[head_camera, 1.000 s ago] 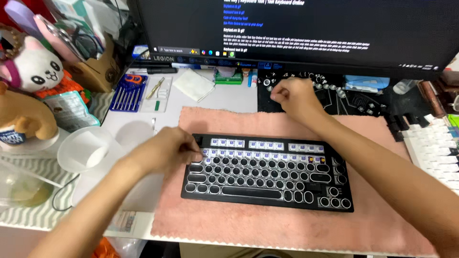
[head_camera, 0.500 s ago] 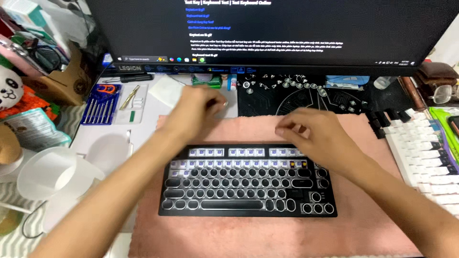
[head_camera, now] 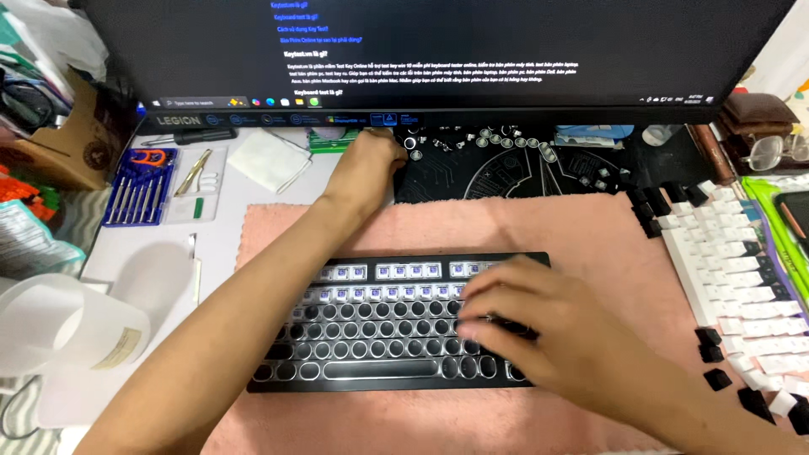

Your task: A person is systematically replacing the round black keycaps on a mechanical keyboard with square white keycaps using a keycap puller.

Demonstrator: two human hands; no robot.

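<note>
the left hand has now moved away from the black keyboard and reaches up to the loose round keycaps that lie on the dark mat under the monitor; its fingers are curled over the caps at the left end of the row, but i cannot tell if it already pinches one. the right hand, which was at those caps one second ago, has come down and now lies on the right part of the keyboard, fingers spread and loose, holding nothing that i can see. so the hands have changed roles: it looks like one fetches caps while the other presses on the board. the keyboard lies on the pink towel, its two upper rows still bare switches, the lower rows already with round caps. a white keyboard lies at the right.
</note>
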